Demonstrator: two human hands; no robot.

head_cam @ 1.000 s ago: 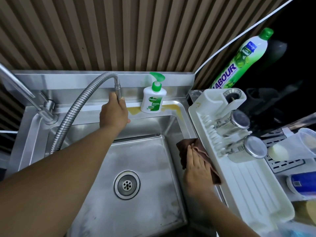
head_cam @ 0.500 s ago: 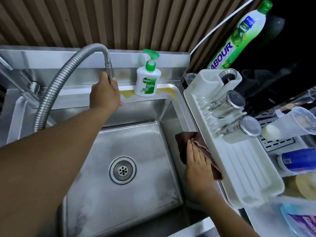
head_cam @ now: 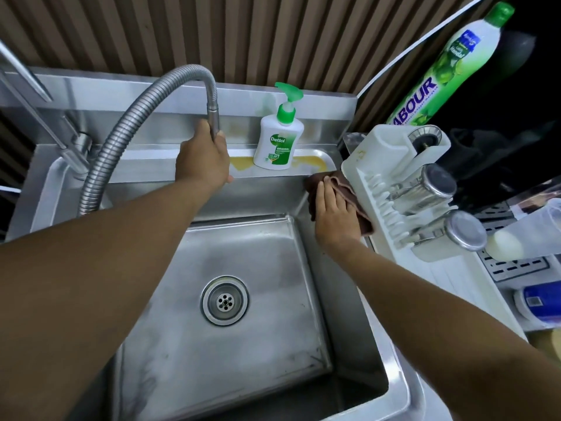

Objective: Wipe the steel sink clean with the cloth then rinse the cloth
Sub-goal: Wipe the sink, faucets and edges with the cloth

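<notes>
The steel sink (head_cam: 261, 335) fills the middle of the view, with a round drain (head_cam: 225, 300) in its floor. My right hand (head_cam: 333, 215) presses a brown cloth (head_cam: 349, 189) flat against the sink's right rim near the back corner, beside the white rack. My left hand (head_cam: 204, 158) grips the end of the flexible steel faucet hose (head_cam: 127, 132) above the back of the basin. No water shows at the nozzle.
A Dettol soap pump bottle (head_cam: 278, 144) stands on the back ledge over a yellow stain. A white dish rack (head_cam: 425, 238) with steel cups lies along the right rim. A green dish-liquid bottle (head_cam: 449, 65) leans behind it. A faucet lever (head_cam: 45, 123) sits at left.
My right hand has slid the cloth along the right rim toward the back corner. My left hand still holds the hose end. The camera has shifted.
</notes>
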